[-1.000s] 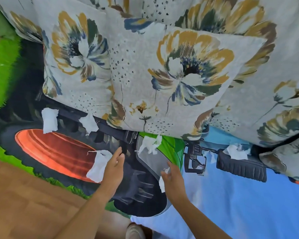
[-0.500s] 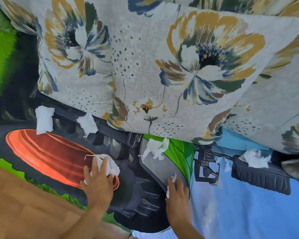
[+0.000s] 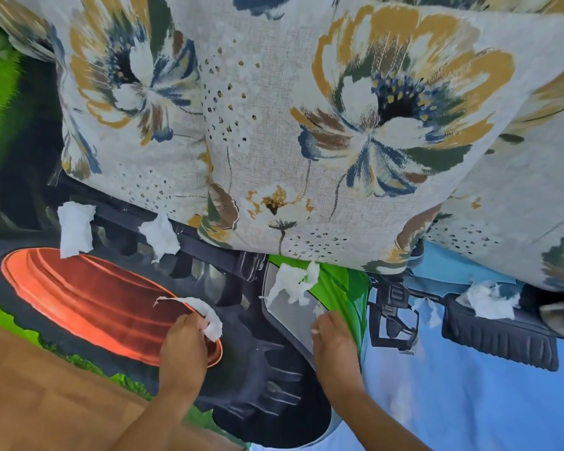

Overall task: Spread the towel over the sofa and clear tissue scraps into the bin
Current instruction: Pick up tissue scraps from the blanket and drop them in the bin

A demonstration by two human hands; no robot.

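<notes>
**Left hand** (image 3: 183, 349): fingers (image 3: 189, 323) are curling closed and pinching one end of a tissue strip (image 3: 205, 315). The strip is arching up off the cloth, and the end grip is probably meant to lift it whole.

**Right hand** (image 3: 334, 348): fingers (image 3: 326, 323) are bending down onto the cloth, with the tips closing on a small tissue scrap (image 3: 316, 331). Only a white sliver of it is showing. Working both hands at once is judged a way of gathering several pieces before one trip to the bin.

**Printed towel** (image 3: 469, 402): it is lying spread over the sofa seat with the tractor picture face up. Its near edge is hanging toward the wooden floor (image 3: 30, 385). The spreading is judged done.

**Loose tissue, awaiting collection:**
- flat scrap (image 3: 75, 229) above the orange wheel
- torn scrap (image 3: 160, 236) just beside it
- crumpled scrap (image 3: 292, 283) directly beyond the right hand
- thin scrap (image 3: 425, 309) further right
- ragged scrap (image 3: 484, 301) furthest right

All five are lying on the towel along the cushion line, and the torn and crumpled scraps are touching it.

**Floral cushions** (image 3: 339, 125): they are leaning at the sofa back, with their lower edges overhanging the towel. More tissue could be hiding beneath them.

**Bin**: it is not showing in this view.
</notes>
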